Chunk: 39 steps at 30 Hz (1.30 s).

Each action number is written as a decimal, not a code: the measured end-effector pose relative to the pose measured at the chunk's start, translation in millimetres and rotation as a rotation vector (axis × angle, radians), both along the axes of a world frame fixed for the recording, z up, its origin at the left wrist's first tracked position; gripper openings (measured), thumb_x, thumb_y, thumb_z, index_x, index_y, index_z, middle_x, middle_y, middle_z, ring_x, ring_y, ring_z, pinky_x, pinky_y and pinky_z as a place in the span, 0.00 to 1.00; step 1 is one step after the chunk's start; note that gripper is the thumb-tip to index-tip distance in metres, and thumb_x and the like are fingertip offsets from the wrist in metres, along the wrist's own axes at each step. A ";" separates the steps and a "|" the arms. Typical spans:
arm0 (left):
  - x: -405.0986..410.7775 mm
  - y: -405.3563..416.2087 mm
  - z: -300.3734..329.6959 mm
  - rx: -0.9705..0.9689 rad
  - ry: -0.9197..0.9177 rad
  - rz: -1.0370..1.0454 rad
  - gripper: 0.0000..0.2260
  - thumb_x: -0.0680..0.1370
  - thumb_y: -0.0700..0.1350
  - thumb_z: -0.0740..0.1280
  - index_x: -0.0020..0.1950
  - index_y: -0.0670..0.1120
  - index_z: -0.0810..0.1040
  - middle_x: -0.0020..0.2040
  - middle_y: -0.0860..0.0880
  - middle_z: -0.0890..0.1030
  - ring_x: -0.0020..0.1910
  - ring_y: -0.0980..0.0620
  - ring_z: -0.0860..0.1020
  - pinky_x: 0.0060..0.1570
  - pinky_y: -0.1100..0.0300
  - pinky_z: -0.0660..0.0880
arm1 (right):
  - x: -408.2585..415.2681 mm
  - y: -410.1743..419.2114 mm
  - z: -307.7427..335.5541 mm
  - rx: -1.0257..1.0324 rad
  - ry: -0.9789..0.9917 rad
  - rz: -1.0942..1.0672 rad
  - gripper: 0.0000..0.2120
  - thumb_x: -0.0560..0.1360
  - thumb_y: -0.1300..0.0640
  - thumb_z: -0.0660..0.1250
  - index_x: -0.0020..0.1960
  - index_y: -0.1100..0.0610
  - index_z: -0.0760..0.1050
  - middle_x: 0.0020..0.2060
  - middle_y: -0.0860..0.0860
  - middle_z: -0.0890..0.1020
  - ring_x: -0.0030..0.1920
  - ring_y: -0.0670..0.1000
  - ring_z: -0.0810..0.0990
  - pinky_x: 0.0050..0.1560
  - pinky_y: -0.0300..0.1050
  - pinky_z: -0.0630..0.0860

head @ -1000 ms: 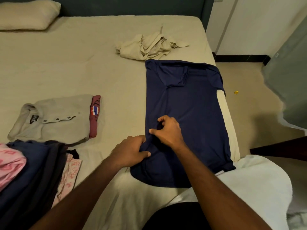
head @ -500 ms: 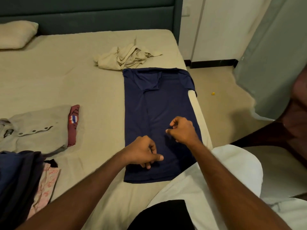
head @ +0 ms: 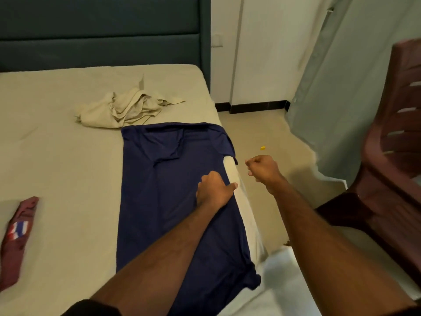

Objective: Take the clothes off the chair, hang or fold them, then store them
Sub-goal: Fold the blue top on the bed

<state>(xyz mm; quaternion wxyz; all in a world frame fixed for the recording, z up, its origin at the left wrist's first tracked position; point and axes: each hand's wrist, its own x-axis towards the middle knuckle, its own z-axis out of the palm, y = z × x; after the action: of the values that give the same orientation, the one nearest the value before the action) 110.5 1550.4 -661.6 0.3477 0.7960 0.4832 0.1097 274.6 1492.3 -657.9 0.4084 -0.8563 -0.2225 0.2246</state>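
The blue shirt [head: 168, 190] lies long from 12 to 6 o'clock on the bed [head: 59, 169]. The left hand [head: 214, 192], curled, rests on it; the right hand [head: 264, 171], at 3 o'clock, is a fist holding nothing.

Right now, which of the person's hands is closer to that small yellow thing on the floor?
The right. The right hand hangs over the floor beside the bed, just below the yellow thing in the picture. The left hand rests on the navy shirt, farther off.
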 end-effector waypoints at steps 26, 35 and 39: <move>-45.9 43.2 -19.4 -0.623 -0.470 0.088 0.09 0.82 0.41 0.59 0.42 0.45 0.69 0.38 0.44 0.71 0.36 0.49 0.72 0.27 0.58 0.74 | -40.0 191.3 17.4 0.402 -0.171 -0.088 0.07 0.78 0.63 0.70 0.54 0.63 0.83 0.48 0.52 0.83 0.48 0.48 0.79 0.45 0.22 0.68; -124.5 67.7 -25.7 -1.046 -0.756 0.446 0.12 0.82 0.37 0.58 0.62 0.39 0.78 0.56 0.38 0.84 0.51 0.38 0.84 0.43 0.47 0.83 | -183.0 208.8 15.8 0.057 -0.195 0.695 0.21 0.74 0.58 0.75 0.66 0.55 0.75 0.53 0.50 0.79 0.53 0.49 0.78 0.57 0.47 0.79; -124.6 67.8 -25.5 -1.011 -0.733 0.403 0.13 0.81 0.36 0.55 0.56 0.37 0.79 0.51 0.38 0.85 0.47 0.40 0.85 0.42 0.46 0.84 | -197.0 97.5 -6.6 0.117 -0.365 0.430 0.03 0.76 0.55 0.70 0.49 0.49 0.76 0.43 0.44 0.81 0.43 0.46 0.79 0.45 0.43 0.75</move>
<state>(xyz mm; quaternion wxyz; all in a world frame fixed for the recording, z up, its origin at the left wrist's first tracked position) -14.2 1618.1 -687.1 0.7938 0.3394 0.4650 0.1962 77.6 1589.8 -664.5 0.3536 -0.7906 -0.4813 0.1350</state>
